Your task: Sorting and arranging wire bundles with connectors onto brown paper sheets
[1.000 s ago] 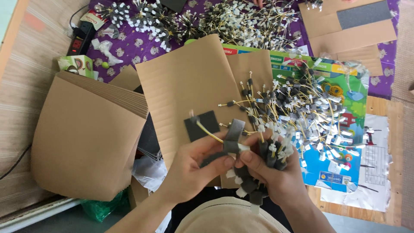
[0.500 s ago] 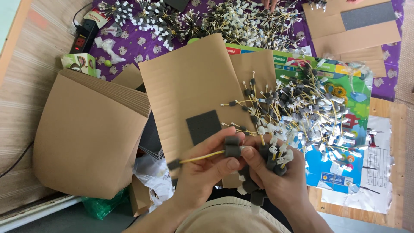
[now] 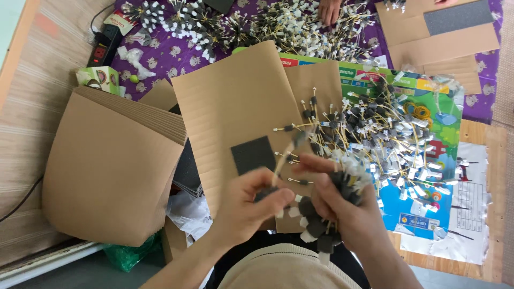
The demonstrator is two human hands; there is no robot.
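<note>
My right hand (image 3: 342, 211) grips a bundle of thin yellow wires (image 3: 321, 225) with grey foam pieces and white tags on their ends. My left hand (image 3: 249, 206) pinches one yellow wire (image 3: 281, 163) with a grey foam end, blurred and tilted upward beside the bundle. Both hands hover over a brown corrugated cardboard sheet (image 3: 235, 101) carrying a dark grey foam square (image 3: 252, 154). A large loose pile of the same tagged wires (image 3: 385, 128) lies just right of the hands on a colourful printed sheet (image 3: 444, 115).
A stack of brown cardboard sheets (image 3: 112, 166) stands to the left. More wire bundles (image 3: 241, 21) lie on a purple patterned cloth (image 3: 171, 53) at the back, where another person's hand (image 3: 329, 9) reaches. A power strip (image 3: 101, 48) and small green box (image 3: 99, 79) sit far left.
My left hand has swung the single wire from lying level to pointing upward, and both hands have shifted slightly right and closer together. The camera has tilted a little.
</note>
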